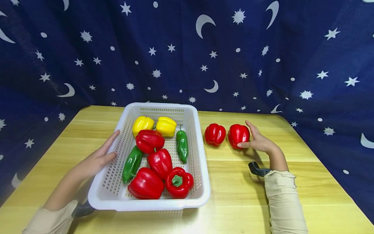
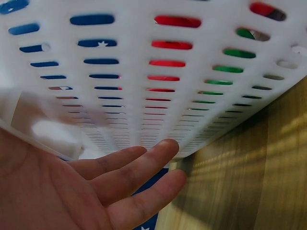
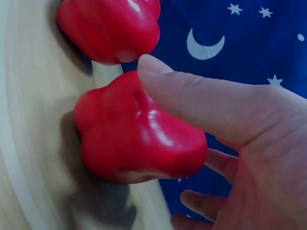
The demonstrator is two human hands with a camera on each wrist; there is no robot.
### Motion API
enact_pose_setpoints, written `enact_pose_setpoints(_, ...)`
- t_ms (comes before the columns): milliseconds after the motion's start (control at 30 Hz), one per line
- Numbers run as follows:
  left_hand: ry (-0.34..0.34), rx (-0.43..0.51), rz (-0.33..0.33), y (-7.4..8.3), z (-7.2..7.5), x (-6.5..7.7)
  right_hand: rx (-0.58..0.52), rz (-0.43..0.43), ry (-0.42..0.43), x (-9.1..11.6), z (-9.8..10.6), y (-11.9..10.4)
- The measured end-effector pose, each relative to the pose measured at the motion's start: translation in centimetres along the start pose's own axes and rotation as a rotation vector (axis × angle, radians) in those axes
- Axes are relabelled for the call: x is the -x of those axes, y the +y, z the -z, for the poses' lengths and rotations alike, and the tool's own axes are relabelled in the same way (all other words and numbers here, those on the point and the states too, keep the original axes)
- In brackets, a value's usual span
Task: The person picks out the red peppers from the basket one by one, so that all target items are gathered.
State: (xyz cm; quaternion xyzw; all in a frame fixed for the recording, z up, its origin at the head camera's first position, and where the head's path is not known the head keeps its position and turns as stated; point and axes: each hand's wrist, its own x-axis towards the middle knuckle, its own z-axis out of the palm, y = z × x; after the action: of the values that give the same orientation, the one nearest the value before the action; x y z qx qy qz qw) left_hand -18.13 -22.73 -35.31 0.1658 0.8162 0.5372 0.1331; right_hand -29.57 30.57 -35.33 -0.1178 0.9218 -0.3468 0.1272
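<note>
In the head view, a white plastic basket point(image 1: 127, 205) holds several red bell peppers point(image 1: 149, 141), two yellow bell peppers point(image 1: 166, 126) and two long green peppers point(image 1: 182, 146). My left hand point(image 1: 97, 159) is at the basket's left side, its fingertips right at the rim; the left wrist view shows these fingers point(image 2: 144, 165) extended along the slotted wall. To the right of the basket, my right hand point(image 1: 261, 141) reaches around a red bell pepper point(image 3: 139, 132) on the table. Its thumb overlaps the pepper and the other fingers spread behind it, loosely bent.
Another red bell pepper point(image 1: 215, 134) lies between the basket and the one at my right hand. Everything stands on a light wooden table point(image 1: 233, 195). A dark blue curtain point(image 1: 175, 78) with white moons and stars hangs along the table's back edge and sides.
</note>
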Motion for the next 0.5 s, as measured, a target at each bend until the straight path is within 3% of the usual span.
enact_pose_setpoints(500, -0.002, 0.016, -0.007, -0.1, 0.1, -0.1, 0.035, -0.015, 0.004, 0.0, -0.2, -1.3)
